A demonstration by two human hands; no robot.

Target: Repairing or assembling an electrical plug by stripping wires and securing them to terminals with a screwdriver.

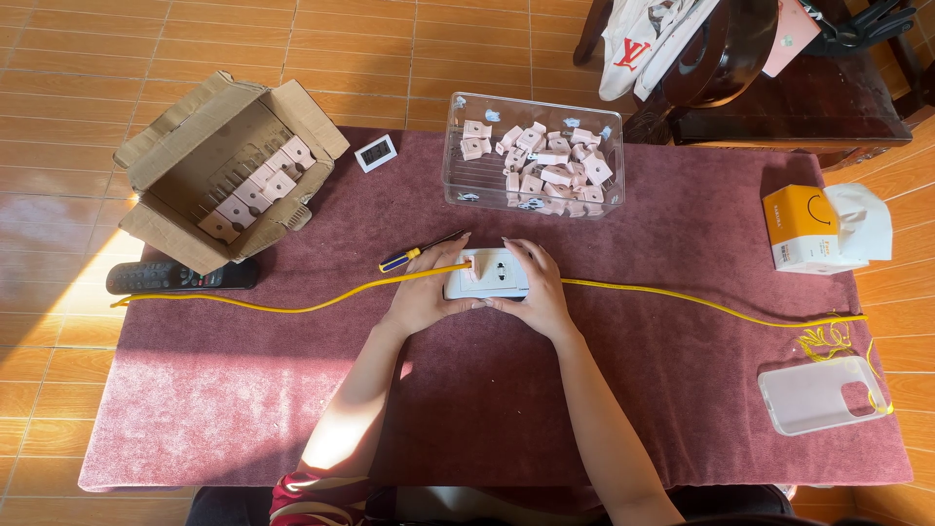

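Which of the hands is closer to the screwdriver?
Left. The left hand lies just below the screwdriver, close to its handle. The right hand is farther off, across the white socket.

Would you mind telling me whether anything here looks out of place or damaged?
Mostly tidy. The cardboard box lies tipped on its side with ragged flaps, and the yellow cable ends in a loose tangle by the clear phone case.

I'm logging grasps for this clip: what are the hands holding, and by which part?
Both hold the white socket block on the mat: left hand at its left end, right hand over its right end and top edge.
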